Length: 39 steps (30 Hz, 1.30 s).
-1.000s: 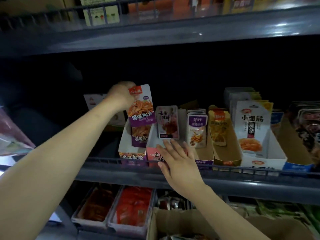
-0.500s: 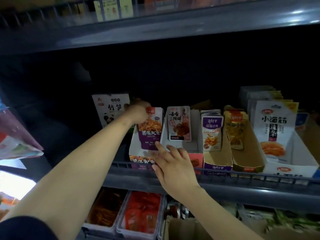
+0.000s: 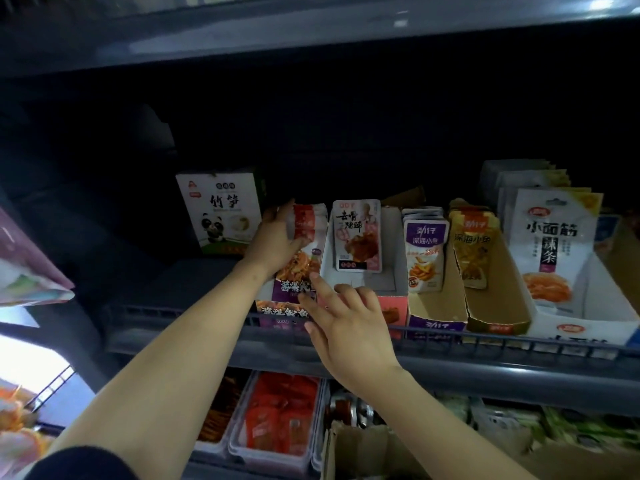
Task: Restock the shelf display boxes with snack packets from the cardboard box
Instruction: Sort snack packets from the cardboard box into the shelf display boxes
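My left hand (image 3: 277,239) grips a stack of purple-and-orange snack packets (image 3: 304,261) from the left side and top, down inside the leftmost purple display box (image 3: 280,315) on the middle shelf. My right hand (image 3: 346,323) has its fingers spread, the index fingertip touching the front of those packets and the box's front edge. The cardboard box (image 3: 367,452) sits open at the bottom centre, below my right forearm.
To the right stand a pink-fronted display box (image 3: 391,306) holding a pink packet (image 3: 356,237), then purple, brown and white boxes of packets. A panda box (image 3: 221,211) stands behind left. A wire rail (image 3: 485,332) fronts the shelf. Clear trays (image 3: 277,420) lie on the shelf below.
My left hand has lowered the purple packets from above the shelf box down into it. My right hand has shifted left from the pink-fronted box to the packets' front. The view has moved closer.
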Each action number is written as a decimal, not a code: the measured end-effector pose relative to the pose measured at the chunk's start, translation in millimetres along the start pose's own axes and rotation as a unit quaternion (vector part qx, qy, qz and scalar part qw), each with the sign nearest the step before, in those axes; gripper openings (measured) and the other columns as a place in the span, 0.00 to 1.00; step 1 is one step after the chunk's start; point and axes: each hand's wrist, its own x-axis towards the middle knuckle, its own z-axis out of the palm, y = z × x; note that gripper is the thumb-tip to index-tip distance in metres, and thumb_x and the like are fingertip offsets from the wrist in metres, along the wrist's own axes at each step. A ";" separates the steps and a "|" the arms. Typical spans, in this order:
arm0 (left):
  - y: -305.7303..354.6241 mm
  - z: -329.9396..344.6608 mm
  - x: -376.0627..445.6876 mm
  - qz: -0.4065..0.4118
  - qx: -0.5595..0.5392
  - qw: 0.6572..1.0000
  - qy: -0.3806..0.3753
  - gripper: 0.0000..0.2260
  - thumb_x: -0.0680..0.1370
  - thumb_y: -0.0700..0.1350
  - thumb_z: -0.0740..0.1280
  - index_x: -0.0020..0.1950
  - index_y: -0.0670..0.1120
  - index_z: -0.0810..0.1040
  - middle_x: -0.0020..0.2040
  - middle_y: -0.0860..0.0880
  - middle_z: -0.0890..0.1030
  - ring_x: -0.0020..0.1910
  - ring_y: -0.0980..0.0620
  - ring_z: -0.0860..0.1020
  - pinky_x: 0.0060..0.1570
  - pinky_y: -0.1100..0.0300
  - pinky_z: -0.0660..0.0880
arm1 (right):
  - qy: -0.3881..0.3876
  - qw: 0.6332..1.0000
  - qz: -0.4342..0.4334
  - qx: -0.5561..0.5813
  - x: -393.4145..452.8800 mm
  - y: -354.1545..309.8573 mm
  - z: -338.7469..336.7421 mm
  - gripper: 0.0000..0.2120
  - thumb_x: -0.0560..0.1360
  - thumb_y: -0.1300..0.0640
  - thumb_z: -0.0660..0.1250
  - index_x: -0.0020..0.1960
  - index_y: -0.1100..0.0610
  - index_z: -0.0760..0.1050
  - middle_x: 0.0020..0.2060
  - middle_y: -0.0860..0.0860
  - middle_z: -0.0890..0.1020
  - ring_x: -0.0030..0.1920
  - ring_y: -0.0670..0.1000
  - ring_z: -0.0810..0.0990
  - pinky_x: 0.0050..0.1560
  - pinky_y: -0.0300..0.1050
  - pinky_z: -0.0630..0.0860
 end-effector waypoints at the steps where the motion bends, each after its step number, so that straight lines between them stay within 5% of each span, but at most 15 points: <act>1: 0.2 0.6 -1.5 0.004 -0.006 1.000 0.006 0.36 0.77 0.47 0.70 0.79 0.52 0.54 0.76 0.42 0.61 0.72 0.42 0.66 0.68 0.55 0.64 | -0.001 1.000 0.000 -0.003 -0.3 -0.6 -0.3 0.21 0.76 0.47 0.53 0.61 0.49 0.78 0.65 0.51 0.76 0.53 0.55 0.78 0.54 0.51 0.63; 10: 12.1 0.1 -50.9 0.039 0.003 0.997 0.069 0.24 0.81 0.47 0.62 0.77 0.47 0.62 0.74 0.42 0.65 0.72 0.44 0.66 0.66 0.57 0.64 | 0.024 0.999 -0.002 0.030 -16.6 -0.9 -10.6 0.21 0.77 0.50 0.54 0.66 0.51 0.75 0.70 0.53 0.72 0.71 0.56 0.65 0.71 0.58 0.54; 15: 34.5 10.7 -122.5 0.080 0.008 0.990 0.113 0.19 0.80 0.44 0.60 0.71 0.44 0.70 0.72 0.42 0.68 0.73 0.43 0.64 0.73 0.43 0.60 | 0.071 0.994 0.029 0.077 -58.5 0.3 -35.7 0.21 0.76 0.51 0.57 0.66 0.52 0.75 0.66 0.52 0.75 0.69 0.54 0.67 0.71 0.55 0.57; 21: 75.3 31.8 -223.7 0.103 -0.051 0.991 0.068 0.17 0.79 0.47 0.58 0.66 0.46 0.75 0.65 0.48 0.74 0.68 0.52 0.67 0.70 0.43 0.64 | 0.061 0.990 0.088 0.093 -146.8 7.5 -62.6 0.20 0.74 0.51 0.57 0.61 0.54 0.78 0.60 0.51 0.80 0.61 0.51 0.72 0.64 0.49 0.61; 28: 116.6 72.6 -325.9 0.086 -0.089 0.985 -0.119 0.18 0.79 0.49 0.56 0.65 0.49 0.76 0.64 0.52 0.72 0.65 0.53 0.70 0.66 0.62 0.60 | -0.001 0.988 0.142 0.066 -278.4 17.6 -80.0 0.17 0.74 0.53 0.57 0.56 0.55 0.79 0.50 0.50 0.83 0.52 0.51 0.73 0.55 0.45 0.66; 33: 133.1 102.6 -364.6 0.052 -0.061 0.961 -0.265 0.15 0.83 0.49 0.56 0.69 0.50 0.72 0.67 0.52 0.69 0.63 0.52 0.71 0.63 0.56 0.69 | -0.086 0.971 0.210 0.079 -338.3 26.7 -102.6 0.17 0.74 0.52 0.56 0.54 0.54 0.80 0.48 0.49 0.83 0.47 0.53 0.81 0.43 0.48 0.79; 37: 137.9 127.2 -369.3 0.018 0.011 0.918 -0.395 0.19 0.83 0.49 0.56 0.73 0.48 0.66 0.69 0.48 0.65 0.55 0.50 0.76 0.61 0.55 0.71 | -0.112 0.955 0.253 0.104 -361.2 31.4 -115.0 0.15 0.74 0.52 0.57 0.48 0.53 0.82 0.42 0.49 0.83 0.41 0.53 0.81 0.37 0.46 0.79; 39: 133.9 141.6 -365.8 0.006 0.052 0.897 -0.440 0.22 0.83 0.50 0.55 0.77 0.47 0.61 0.73 0.46 0.62 0.64 0.46 0.72 0.66 0.49 0.68 | -0.134 0.939 0.292 0.127 -368.8 32.5 -117.1 0.12 0.75 0.54 0.61 0.52 0.51 0.81 0.44 0.48 0.83 0.43 0.52 0.81 0.39 0.44 0.77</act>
